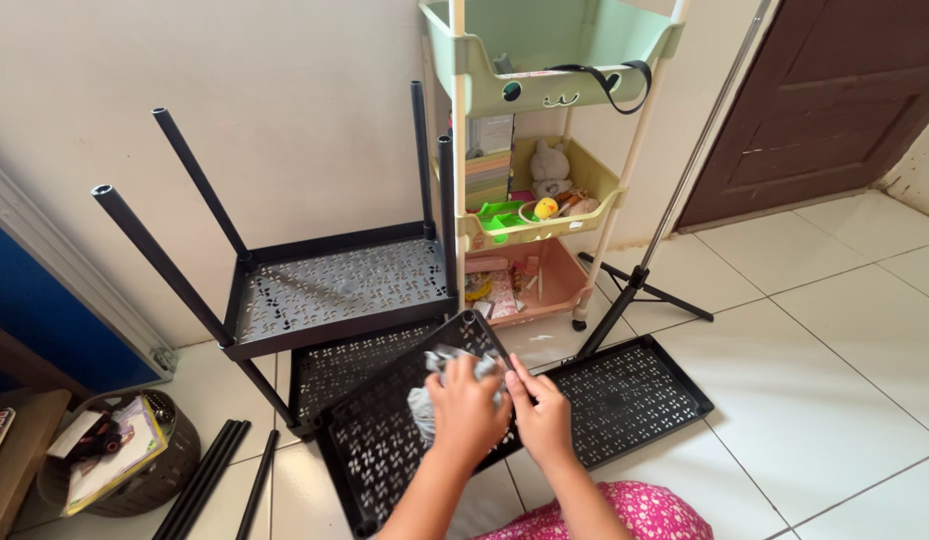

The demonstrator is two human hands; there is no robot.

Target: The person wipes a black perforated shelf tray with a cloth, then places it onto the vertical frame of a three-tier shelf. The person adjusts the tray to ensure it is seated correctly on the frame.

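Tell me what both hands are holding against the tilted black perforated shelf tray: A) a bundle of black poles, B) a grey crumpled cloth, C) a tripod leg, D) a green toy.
B: the left hand and right hand grip a grey crumpled cloth against the tilted black perforated shelf tray.

Both hands met near the middle: the left hand [468, 412] and right hand [541, 418] touched a crumpled cloth [447, 378] over a tilted shelf tray [380, 440]. Another tray [635, 395] lay flat to its right. Farther left, a shelf frame [335, 285] with upright poles stood against the wall. Loose poles [207, 478] lay on the floor near left, beside a basket [125, 465]. A tiered cart [545, 150] stood far behind, a tripod stand [640, 280] at its right
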